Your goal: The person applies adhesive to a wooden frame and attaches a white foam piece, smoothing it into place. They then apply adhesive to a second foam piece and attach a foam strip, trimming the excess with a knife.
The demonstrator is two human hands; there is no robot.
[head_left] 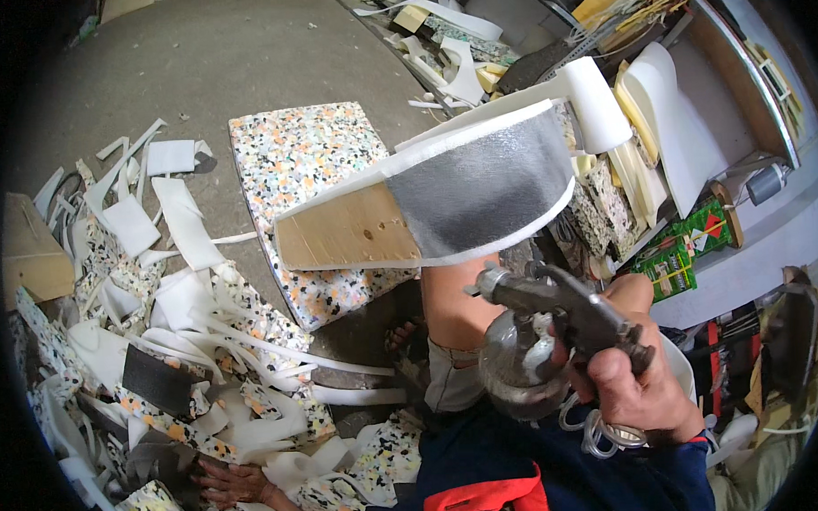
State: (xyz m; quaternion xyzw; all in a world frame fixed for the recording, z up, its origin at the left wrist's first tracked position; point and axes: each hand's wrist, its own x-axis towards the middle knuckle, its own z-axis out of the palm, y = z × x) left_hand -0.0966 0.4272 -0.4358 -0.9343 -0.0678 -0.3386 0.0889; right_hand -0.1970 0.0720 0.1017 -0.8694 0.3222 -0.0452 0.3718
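Observation:
In my right hand [643, 391] is a spray gun [596, 316] with a round metal cup [512, 369], the fingers wrapped round its handle. A pale coiled hose [609, 436] hangs by that wrist. The nozzle points left, just below a curved padded piece [474, 186] lying across my knee. This piece has bare wood at its left end, a grey-black sheet at its right and white foam along its edges. At the lower left my left hand [232, 482] lies with fingers spread among foam scraps [280, 422], holding nothing that I can see.
A speckled foam slab [307, 160] lies on the concrete floor [213, 60] beyond the padded piece. White and speckled offcuts heap up on the left. A white foam roll [597, 105], more foam pieces and a green box [675, 264] stand to the right. Tools lie at the lower right.

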